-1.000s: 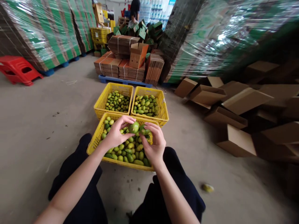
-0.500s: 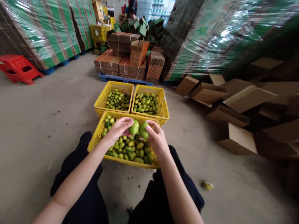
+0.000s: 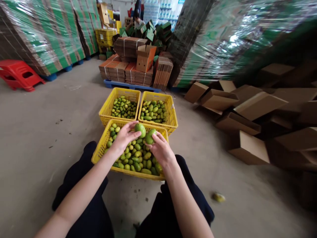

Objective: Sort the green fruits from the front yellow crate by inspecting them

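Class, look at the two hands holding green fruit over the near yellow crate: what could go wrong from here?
1. The left hand holds one fruit in its fingertips; it might slip and bruise the fruit below in the near crate.
2. The right hand holds another fruit close beside it; the two could knock together.
3. A blurred, fruit-like thing on the floor might get stepped on.

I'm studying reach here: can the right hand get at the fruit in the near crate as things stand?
Probably yes: the right hand is above the open-topped near crate, but the fingers hold a green fruit, which may need setting down first.
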